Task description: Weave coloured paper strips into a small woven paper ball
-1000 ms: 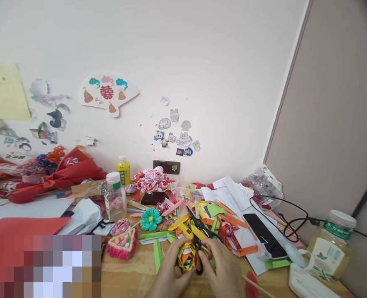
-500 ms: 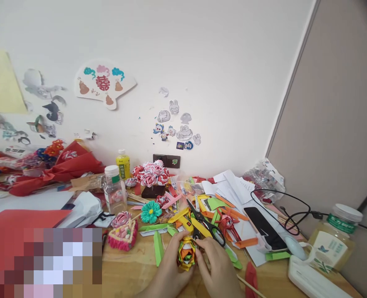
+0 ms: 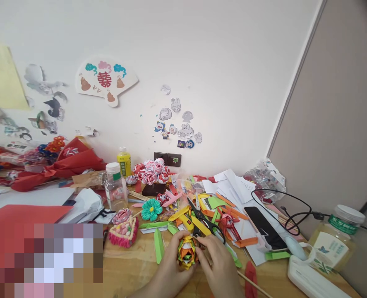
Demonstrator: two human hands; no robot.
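A folded paper flower [image 3: 188, 253] in yellow, orange and green is held low over the wooden table [image 3: 133, 275]. My left hand [image 3: 172, 260] is closed around its left side, thumb underneath and fingers at the back. The fingertips of my right hand [image 3: 216, 260] pinch the flower's right edge. Just behind my hands lie black scissors [image 3: 206, 221] and a yellow cutter [image 3: 188, 223] among folded paper strips. A thin wooden stick [image 3: 254, 284] shows below my right hand, beside a red paper strip [image 3: 250, 277].
Left of my hands sit a heart-shaped box [image 3: 124, 234] and a teal flower [image 3: 151, 209]. A phone [image 3: 265, 227], a cable, a large jar [image 3: 335, 240] and a white device [image 3: 316, 279] crowd the right. A clear bottle [image 3: 116, 188] stands behind, near a pink-white flower bunch [image 3: 152, 170].
Both hands stay on the paper flower in nearly the same place. The fingers of the right hand have shifted only slightly along its edge, and the camera view has moved a little.
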